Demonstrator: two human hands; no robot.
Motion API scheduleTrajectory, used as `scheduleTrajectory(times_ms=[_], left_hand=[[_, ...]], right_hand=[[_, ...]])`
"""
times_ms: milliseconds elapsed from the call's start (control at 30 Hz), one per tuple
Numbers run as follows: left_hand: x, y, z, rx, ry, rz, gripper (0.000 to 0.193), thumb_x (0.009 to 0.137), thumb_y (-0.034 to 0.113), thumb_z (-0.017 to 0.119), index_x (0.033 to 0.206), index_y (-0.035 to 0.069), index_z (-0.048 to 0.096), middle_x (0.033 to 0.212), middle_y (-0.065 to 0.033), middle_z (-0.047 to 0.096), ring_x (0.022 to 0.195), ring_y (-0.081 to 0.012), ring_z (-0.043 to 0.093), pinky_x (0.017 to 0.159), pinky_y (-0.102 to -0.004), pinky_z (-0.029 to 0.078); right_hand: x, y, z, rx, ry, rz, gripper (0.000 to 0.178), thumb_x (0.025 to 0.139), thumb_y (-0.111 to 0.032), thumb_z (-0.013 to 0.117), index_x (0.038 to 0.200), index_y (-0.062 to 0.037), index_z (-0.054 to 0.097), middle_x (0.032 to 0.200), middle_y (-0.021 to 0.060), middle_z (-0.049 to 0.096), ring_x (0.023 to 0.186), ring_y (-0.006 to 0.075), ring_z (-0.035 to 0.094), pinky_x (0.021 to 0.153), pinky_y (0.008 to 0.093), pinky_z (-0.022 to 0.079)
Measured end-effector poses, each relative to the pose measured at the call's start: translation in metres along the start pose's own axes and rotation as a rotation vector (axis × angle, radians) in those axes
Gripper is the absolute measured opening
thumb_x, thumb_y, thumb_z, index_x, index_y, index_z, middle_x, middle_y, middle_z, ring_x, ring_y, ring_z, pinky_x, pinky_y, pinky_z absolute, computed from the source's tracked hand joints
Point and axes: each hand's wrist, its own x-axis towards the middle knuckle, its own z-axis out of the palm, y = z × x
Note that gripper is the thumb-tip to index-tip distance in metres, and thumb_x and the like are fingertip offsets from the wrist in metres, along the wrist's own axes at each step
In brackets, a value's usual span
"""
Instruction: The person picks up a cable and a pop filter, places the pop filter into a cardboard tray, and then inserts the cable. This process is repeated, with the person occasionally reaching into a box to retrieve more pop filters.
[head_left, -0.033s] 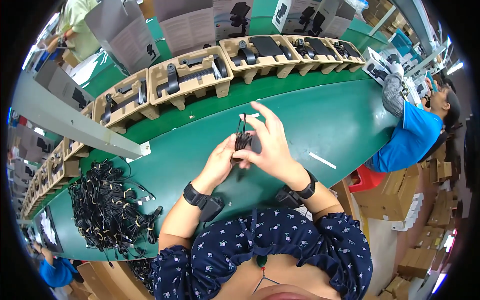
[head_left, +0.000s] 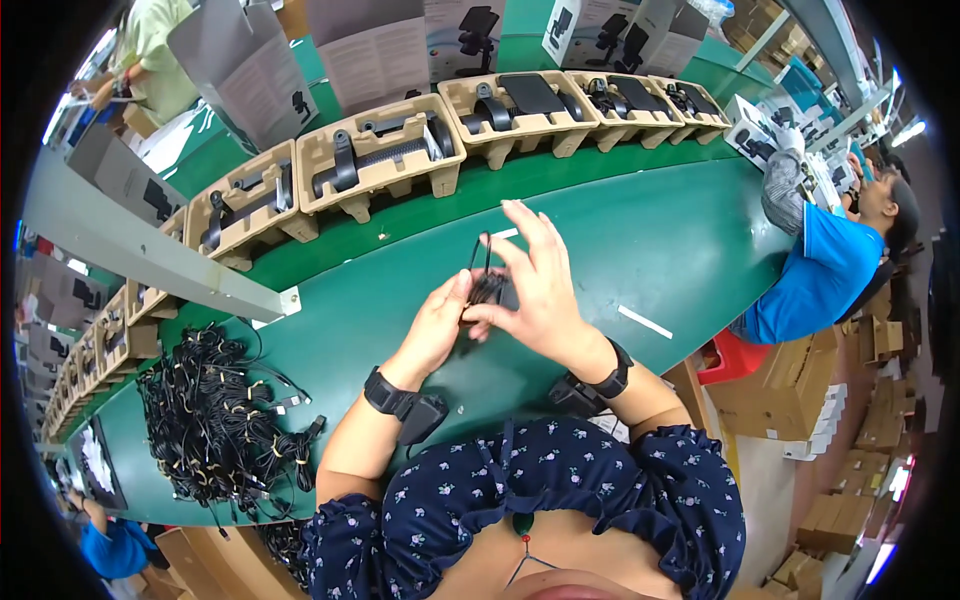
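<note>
Cable [head_left: 487, 288], black and coiled, which we pinch between left hand [head_left: 437, 325] and right hand [head_left: 541, 290]; tan trays [head_left: 385, 160] beyond.

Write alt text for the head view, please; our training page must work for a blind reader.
A person's left hand and right hand together hold a small coiled black cable above a green conveyor table. A pile of bundled black cables lies to the left, and tan moulded pulp trays holding black parts line the far edge.
</note>
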Motion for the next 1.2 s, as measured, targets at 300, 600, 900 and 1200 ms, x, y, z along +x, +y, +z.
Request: scheduleTrajectory(times_ms=[300,600,900,1200], left_hand=[[-0.013,0.010,-0.019,0.919,-0.050,-0.192,0.026,0.093,0.013,0.041,0.114,-0.001,0.048,0.096,-0.0149,0.058,0.091,-0.0190,0.058,0.080,-0.0302,0.047],[0.006,-0.040,-0.099,0.770,0.569,0.472,0.018,0.089,-0.001,0.045,0.107,0.002,0.047,0.102,-0.0101,0.054,0.085,-0.0159,0.058,0.069,-0.0261,0.051],[0.004,-0.037,-0.110,0.705,0.492,0.481,0.024,0.083,-0.009,0.044,0.104,0.000,0.048,0.101,-0.0109,0.051,0.081,-0.0164,0.058,0.063,-0.0267,0.051],[-0.003,-0.030,-0.117,0.790,0.476,0.483,0.020,0.085,-0.009,0.042,0.100,-0.001,0.051,0.105,-0.0097,0.049,0.084,-0.0138,0.057,0.066,-0.0233,0.050]], right_hand=[[-0.002,0.001,0.016,0.064,-0.686,-0.157,0.070,0.076,-0.019,0.062,0.137,-0.0091,0.029,0.103,0.0197,0.056,0.082,0.0325,0.061,0.072,0.0367,0.051],[0.121,0.085,0.016,-0.202,0.070,-0.002,0.028,0.088,-0.028,0.053,0.100,-0.0034,0.059,0.086,0.0177,0.063,0.076,0.0341,0.061,0.065,0.0399,0.050],[0.186,0.145,0.059,-0.854,-0.210,-0.132,0.016,0.082,-0.024,0.057,0.086,-0.0087,0.062,0.068,0.0121,0.062,0.067,0.0267,0.063,0.057,0.0381,0.050],[0.200,0.131,0.118,-1.382,-0.288,-0.470,0.009,0.070,-0.017,0.058,0.070,-0.0148,0.066,0.081,0.0004,0.055,0.084,0.0182,0.052,0.071,0.0316,0.037]])
